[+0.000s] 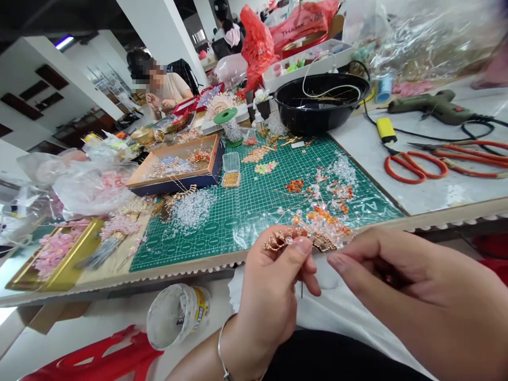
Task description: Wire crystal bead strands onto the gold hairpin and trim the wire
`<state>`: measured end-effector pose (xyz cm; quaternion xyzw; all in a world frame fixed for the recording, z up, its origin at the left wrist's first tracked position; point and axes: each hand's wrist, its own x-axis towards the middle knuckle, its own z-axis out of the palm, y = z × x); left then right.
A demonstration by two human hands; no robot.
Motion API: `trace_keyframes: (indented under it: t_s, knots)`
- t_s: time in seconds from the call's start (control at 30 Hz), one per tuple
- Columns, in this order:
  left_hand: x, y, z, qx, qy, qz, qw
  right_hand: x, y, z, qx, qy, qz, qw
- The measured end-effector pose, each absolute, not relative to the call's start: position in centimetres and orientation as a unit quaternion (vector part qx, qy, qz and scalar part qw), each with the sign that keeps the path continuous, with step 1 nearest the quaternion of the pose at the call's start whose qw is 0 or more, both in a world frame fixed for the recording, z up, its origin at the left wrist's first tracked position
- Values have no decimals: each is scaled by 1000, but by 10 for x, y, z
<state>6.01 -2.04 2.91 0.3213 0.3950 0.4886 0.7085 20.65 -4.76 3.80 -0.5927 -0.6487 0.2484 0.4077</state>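
My left hand (273, 286) pinches a gold beaded hair ornament (278, 242) between thumb and fingers, just over the table's front edge. Clear crystals and orange beads (323, 216) stand up from it on fine wires, partly overlapping the bead sprigs behind. A thin pin points down below my left fingers. At the ornament's right end, my right hand (420, 286) is closed in a pinch, thumb against forefinger; what lies between the tips is too small to make out. Beneath both is a green cutting mat (238, 211) with a heap of clear beads (192, 209) and an orange bead cluster (294, 186).
Orange-handled scissors (415, 166), pliers (472, 156) and a glue gun (440, 108) lie at right. A black basin (321, 106) stands behind the mat. A box of ornaments (178, 164) sits left, a bucket (172, 317) below the table. Another person (174, 87) sits across.
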Motion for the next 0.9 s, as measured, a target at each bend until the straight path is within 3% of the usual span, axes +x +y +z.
trace_keyframes:
  t_s: [0.9]
  knots:
    - [61, -21, 25, 280, 416, 459, 734, 210, -43, 33, -600, -687, 179, 369]
